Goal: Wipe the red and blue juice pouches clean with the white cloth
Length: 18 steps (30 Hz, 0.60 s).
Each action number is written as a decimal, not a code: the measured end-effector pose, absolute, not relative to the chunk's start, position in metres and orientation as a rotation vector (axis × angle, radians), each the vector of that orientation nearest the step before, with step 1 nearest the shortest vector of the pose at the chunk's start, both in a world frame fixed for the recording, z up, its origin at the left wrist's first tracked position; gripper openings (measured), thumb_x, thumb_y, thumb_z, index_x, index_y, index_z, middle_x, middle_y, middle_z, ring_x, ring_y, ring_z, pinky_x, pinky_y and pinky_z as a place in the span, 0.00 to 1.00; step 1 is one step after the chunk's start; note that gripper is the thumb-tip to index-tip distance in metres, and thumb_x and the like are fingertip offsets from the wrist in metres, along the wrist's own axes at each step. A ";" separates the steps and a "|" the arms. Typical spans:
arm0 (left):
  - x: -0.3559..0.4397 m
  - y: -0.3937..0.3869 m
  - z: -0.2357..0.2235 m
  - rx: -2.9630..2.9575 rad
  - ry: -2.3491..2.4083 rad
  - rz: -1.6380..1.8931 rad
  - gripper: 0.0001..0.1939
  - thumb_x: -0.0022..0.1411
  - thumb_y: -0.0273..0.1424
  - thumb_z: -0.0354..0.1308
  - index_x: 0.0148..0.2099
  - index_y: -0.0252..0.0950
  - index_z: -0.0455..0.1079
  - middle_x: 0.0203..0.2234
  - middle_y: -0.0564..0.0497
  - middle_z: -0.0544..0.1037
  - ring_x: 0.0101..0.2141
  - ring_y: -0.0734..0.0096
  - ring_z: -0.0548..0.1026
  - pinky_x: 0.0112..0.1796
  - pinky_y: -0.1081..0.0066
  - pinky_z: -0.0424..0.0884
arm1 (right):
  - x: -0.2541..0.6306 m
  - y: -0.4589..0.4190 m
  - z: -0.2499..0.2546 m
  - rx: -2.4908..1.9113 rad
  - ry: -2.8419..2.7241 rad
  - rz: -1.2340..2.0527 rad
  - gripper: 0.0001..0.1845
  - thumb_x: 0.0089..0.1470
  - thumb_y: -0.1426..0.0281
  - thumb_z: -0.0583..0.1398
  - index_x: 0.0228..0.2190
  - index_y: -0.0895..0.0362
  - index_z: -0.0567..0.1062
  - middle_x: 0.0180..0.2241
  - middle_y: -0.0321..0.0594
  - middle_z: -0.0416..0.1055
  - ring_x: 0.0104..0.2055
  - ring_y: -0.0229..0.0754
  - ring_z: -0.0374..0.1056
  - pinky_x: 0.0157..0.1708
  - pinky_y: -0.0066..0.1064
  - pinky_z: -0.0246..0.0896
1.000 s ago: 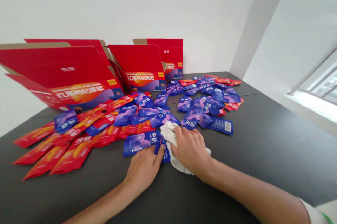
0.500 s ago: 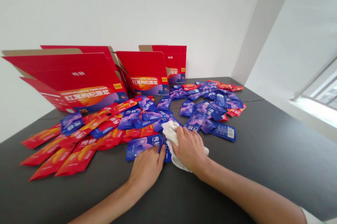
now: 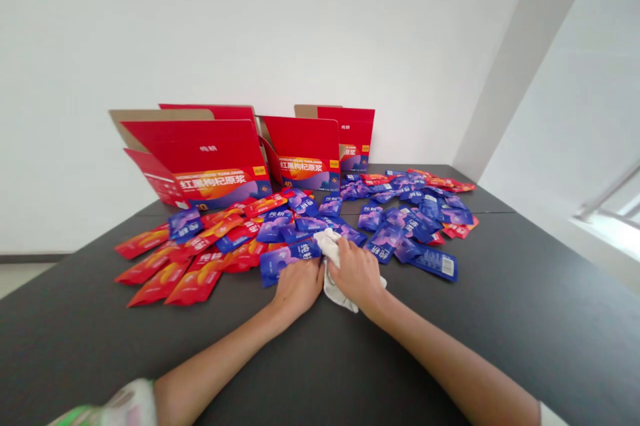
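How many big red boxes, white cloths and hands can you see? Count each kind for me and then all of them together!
Red boxes: 4
White cloth: 1
Left hand and right hand: 2
Total: 7

Crumpled white cloth (image 3: pixel 339 293) on dark table (image 3: pixel 320 373), blue pouch (image 3: pixel 274 266) beside it, apparently lying flat

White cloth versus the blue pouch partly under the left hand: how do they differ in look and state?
The white cloth is plain, while the blue pouch is printed with purple shapes and white lettering. The cloth is crumpled and folded, whereas the pouch looks fairly flat. The right hand grips the cloth; the left hand covers part of the pouch. Both are partly hidden by a hand.
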<state>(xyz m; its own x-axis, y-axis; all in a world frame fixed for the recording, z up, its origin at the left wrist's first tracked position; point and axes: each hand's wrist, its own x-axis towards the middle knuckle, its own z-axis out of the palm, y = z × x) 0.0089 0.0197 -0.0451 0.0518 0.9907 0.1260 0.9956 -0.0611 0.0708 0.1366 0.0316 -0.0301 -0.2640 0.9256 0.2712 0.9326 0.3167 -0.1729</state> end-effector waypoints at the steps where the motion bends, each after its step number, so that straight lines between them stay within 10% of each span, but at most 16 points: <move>1: 0.008 0.022 -0.044 -2.251 -2.124 -0.221 0.21 0.67 0.37 0.37 0.45 0.33 0.69 0.35 0.42 0.78 0.37 0.59 0.77 0.36 0.65 0.69 | 0.134 0.035 -0.029 -1.678 -2.264 -0.028 0.15 0.57 0.62 0.51 0.43 0.56 0.64 0.39 0.44 0.70 0.39 0.44 0.69 0.38 0.33 0.57; 18: 0.002 0.032 -0.037 -2.378 -2.104 -0.238 0.23 0.67 0.38 0.38 0.43 0.30 0.71 0.36 0.38 0.78 0.40 0.57 0.76 0.41 0.62 0.68 | 0.141 0.039 -0.026 -1.798 -2.238 -0.109 0.17 0.57 0.60 0.50 0.45 0.56 0.64 0.40 0.44 0.70 0.41 0.44 0.68 0.39 0.32 0.57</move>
<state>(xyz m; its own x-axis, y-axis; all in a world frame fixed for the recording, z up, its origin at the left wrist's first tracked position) 0.0016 0.0324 -0.0370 0.1161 0.9897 0.0833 0.9834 -0.1263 0.1305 0.1411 0.0392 -0.0264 -0.1949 0.9475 0.2533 0.9677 0.2279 -0.1079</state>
